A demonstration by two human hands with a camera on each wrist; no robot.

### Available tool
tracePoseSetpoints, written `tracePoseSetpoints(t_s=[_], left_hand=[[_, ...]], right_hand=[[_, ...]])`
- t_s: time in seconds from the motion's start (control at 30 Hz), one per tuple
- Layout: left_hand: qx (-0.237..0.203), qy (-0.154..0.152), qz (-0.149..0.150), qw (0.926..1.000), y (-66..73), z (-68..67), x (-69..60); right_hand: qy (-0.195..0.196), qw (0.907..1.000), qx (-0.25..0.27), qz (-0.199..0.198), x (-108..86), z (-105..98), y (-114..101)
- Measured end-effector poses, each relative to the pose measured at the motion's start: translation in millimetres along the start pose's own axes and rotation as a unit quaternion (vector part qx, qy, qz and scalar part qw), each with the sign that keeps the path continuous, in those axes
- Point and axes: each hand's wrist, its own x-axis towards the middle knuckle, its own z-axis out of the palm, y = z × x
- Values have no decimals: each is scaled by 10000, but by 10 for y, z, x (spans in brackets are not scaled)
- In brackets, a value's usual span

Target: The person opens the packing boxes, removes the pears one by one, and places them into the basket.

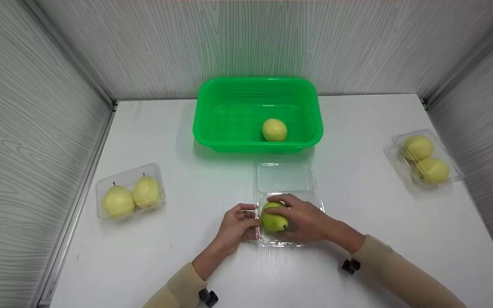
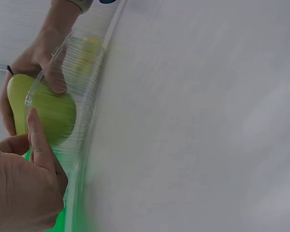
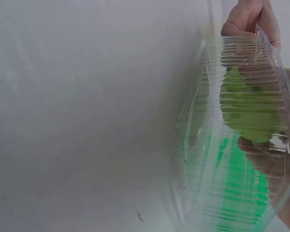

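Observation:
An open clear plastic clamshell box (image 1: 285, 176) lies on the white table, its lid folded back toward the basket. My right hand (image 1: 308, 220) holds a green pear (image 1: 274, 219) in the box's near half, with its fingers over the top and far side. The pear lies on its side, its stem pointing toward me and to the right. At the box's left wall, my left hand (image 1: 236, 229) pinches the rim between thumb and fingers. The left wrist view shows the pear (image 2: 48, 108) behind the ribbed wall. Through the plastic in the right wrist view, the right fingers are partly blurred.
Behind the box stands a green basket (image 1: 206, 141) with one yellow pear (image 1: 274, 130) inside. A closed clamshell (image 1: 101, 188) holding two pears sits at the left. Another clamshell (image 1: 400, 139) with two pears lies at the right edge. Panels (image 1: 156, 51) wall the table's back and sides.

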Motion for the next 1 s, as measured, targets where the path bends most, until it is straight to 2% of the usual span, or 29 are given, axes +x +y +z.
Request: tracePoseSetpoints(t_s=[0.33, 0.57, 0.83, 1.0], left_hand=[[-112, -15, -90, 9999, 1, -3, 1], [-124, 22, -57, 9999, 10, -3, 3], [-98, 21, -15, 9999, -7, -7, 13], [-145, -40, -17, 9999, -12, -7, 1]], right_hand=[[-28, 10000, -40, 11, -9, -159, 11], [101, 9997, -149, -154, 21, -300, 40], [59, 9995, -291, -104, 75, -473, 56], [242, 9989, -358, -189, 113, -564, 77]])
